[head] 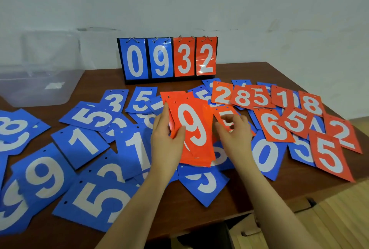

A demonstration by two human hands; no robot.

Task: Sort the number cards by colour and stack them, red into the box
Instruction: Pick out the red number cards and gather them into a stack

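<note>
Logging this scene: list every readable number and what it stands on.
"0 9" blue, "3 2" red: flip scoreboard.
"9": top of red stack in left hand.
"2 8 5 1 8", "6 5 2", "5": loose red cards.
"3 5 5 1 1 9 5 0": loose blue cards.
Others covered, unreadable.

red stack (191,129) in hand, box (40,81) far-left
</note>
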